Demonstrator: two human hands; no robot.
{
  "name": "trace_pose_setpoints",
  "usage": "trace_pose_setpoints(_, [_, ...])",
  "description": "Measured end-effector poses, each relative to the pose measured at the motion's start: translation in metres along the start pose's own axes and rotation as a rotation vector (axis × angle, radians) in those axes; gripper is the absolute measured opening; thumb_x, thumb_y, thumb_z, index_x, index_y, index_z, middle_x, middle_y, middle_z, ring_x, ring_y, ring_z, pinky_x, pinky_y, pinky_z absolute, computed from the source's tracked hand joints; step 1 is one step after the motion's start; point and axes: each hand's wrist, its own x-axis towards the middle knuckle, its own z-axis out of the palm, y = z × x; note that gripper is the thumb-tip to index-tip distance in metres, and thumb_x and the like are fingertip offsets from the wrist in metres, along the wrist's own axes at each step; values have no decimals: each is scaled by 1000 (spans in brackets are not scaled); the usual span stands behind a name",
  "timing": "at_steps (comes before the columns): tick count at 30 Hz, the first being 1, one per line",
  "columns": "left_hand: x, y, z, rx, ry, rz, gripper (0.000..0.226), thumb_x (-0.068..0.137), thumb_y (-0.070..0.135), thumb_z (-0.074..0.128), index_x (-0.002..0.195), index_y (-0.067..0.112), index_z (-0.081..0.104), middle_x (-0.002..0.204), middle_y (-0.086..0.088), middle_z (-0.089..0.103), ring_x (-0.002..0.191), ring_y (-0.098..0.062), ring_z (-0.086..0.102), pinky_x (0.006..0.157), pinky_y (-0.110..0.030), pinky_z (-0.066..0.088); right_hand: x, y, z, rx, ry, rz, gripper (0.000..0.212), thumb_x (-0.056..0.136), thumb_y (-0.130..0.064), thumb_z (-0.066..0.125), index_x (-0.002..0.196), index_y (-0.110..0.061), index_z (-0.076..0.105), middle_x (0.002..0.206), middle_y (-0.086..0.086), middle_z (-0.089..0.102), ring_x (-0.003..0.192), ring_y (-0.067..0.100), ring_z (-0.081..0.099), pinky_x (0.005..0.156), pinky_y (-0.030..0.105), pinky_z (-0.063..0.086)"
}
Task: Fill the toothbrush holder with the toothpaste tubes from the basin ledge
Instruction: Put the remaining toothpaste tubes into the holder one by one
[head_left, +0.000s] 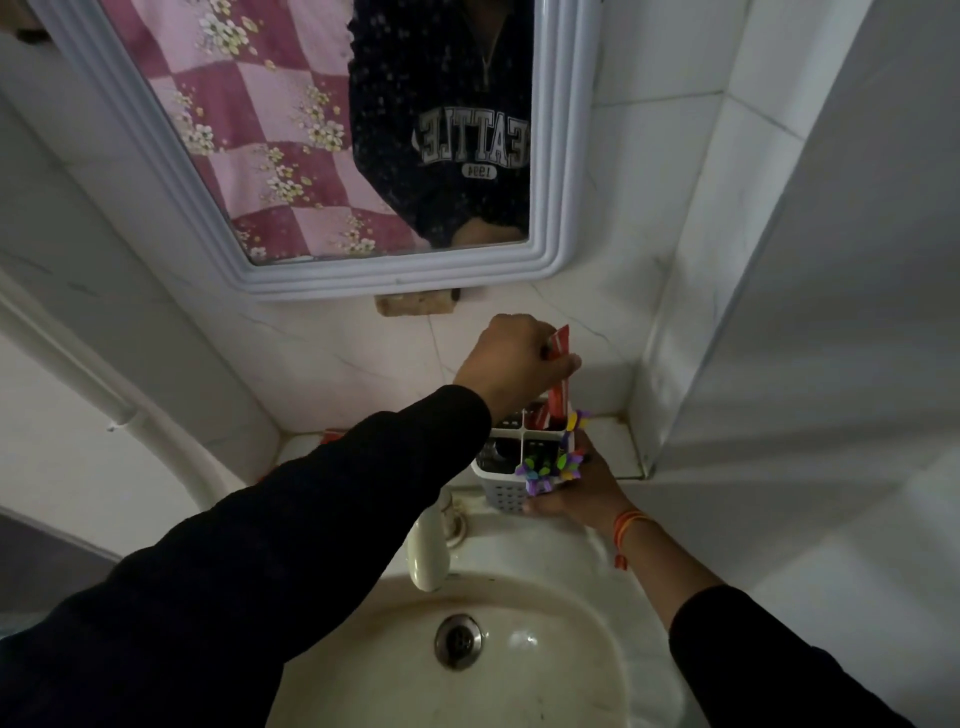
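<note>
Left hand (511, 358) gripping red toothpaste tube (560, 374), right hand (576, 491) clasping slotted holder (511, 480); best lowered straight into rear compartment.

Bathroom corner with basin and mirror
A cream tap (427, 551) overhangs the basin's drain (459, 640); a white-framed mirror (171, 171) hangs on marbled tiles (332, 358).

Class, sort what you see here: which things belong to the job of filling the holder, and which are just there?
Job: toothpaste tube, toothbrush holder, left hand gripping the tube, right hand steadying the holder.
Just there: mirror, tap, drain.
</note>
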Motion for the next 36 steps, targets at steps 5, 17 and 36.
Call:
trace_pose_setpoints(5, [4, 11, 0, 165, -89, 42, 46, 89, 40, 71, 57, 19, 46, 62, -1, 51, 58, -18, 51, 57, -30, 40, 2, 2, -1, -46, -19, -5, 84, 47, -22, 95, 121, -23, 56, 98, -7, 77, 94, 10, 73, 86, 32, 59])
trace_pose_setpoints(17, [0, 35, 5, 513, -119, 224, 19, 88, 24, 69, 83, 5, 69, 66, -3, 46, 62, -23, 52, 55, -29, 36, -1, -7, -3, -91, 11, -44, 77, 43, -33, 90, 106, -47, 48, 106, -15, 67, 104, 14, 65, 95, 30, 51])
trace_pose_setpoints(36, [22, -15, 7, 250, -318, -8, 27, 78, 17, 83, 104, 18, 79, 105, -1, 76, 91, -17, 72, 84, -30, 60, 5, -7, -3, 44, -18, -10, 75, 56, 6, 90, 111, -27, 52, 93, -17, 66, 81, -11, 64, 66, 0, 48])
